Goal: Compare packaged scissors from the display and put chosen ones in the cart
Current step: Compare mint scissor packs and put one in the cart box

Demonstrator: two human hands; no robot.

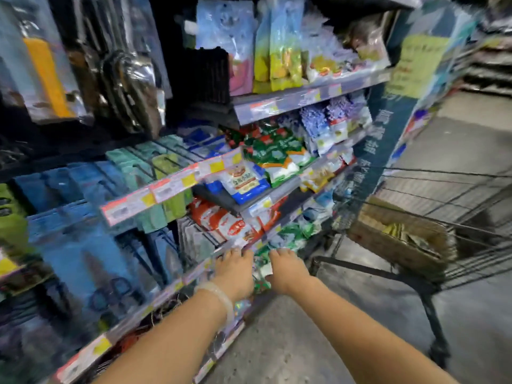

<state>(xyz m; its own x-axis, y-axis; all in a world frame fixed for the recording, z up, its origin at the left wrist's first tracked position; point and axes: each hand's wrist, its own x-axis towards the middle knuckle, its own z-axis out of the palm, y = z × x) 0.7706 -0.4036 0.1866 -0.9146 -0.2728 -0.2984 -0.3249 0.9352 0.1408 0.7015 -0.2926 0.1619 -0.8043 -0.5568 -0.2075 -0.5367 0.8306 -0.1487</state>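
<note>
The picture is smeared with motion, so fine detail is lost. A tall store shelf unit [304, 95] fills the left and middle, its tiers edged with pink and yellow price tags [166, 189]. Both arms reach forward to a low tier near the unit's right end. The left hand [235, 270], with a pale bangle [219, 297] on its wrist, lies with fingers stretched flat against the shelf's front edge. The right hand [286, 268] is just beside it, fingers laid forward over a green-and-white packet [261, 273] that sits between the two hands; whether the thumb curls round the packet I cannot tell.

The packaged scissors [110, 292] hang at the unit's left side, on blue backing cards, a dark pair showing through one pack; more blue and teal cards [130, 164] hang on the tier above. Red-and-white bags [221, 220] and blue-and-white bags [246, 184] lie on the middle tiers, and taller colourful pouches [279, 51] stand on the top one.

The cart [415, 284], black wire on a dark frame, stands at the right beyond the unit's end, with a brown cardboard box [399, 239] in its basket. The floor [304, 342] is grey concrete, and further shelving [487, 67] is blurred at the far right.
</note>
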